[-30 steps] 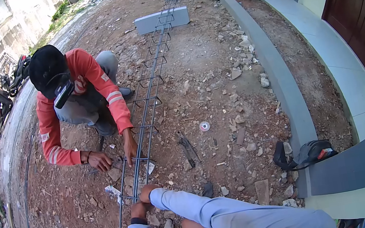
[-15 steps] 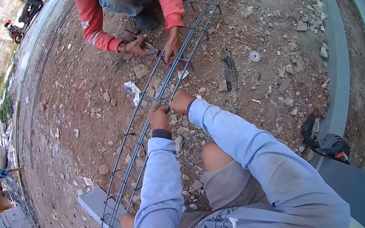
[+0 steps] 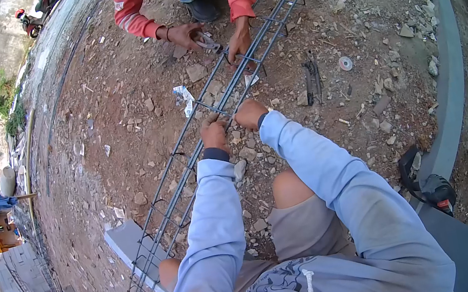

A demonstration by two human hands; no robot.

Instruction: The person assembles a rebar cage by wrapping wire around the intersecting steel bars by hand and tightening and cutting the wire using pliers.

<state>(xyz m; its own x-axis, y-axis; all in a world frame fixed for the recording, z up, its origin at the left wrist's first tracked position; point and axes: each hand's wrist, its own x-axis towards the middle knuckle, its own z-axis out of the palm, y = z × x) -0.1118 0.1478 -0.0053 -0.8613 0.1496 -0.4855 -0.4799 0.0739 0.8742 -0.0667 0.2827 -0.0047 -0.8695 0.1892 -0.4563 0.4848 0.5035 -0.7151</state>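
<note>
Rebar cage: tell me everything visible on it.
The rebar cage is long, narrow and open: steel-looking lengthwise rods with bent, angular ties spaced along them. It runs diagonally across the view above stony ground, passing over a grey block at lower left. The person's left hand and right hand are at it mid-length; a co-worker's hand touches it farther up.

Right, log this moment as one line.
left hand: at rebar cage | right hand: at cage | co-worker's right hand: holding pincer-like tool | co-worker's left hand: at cage | grey block: under cage
</note>
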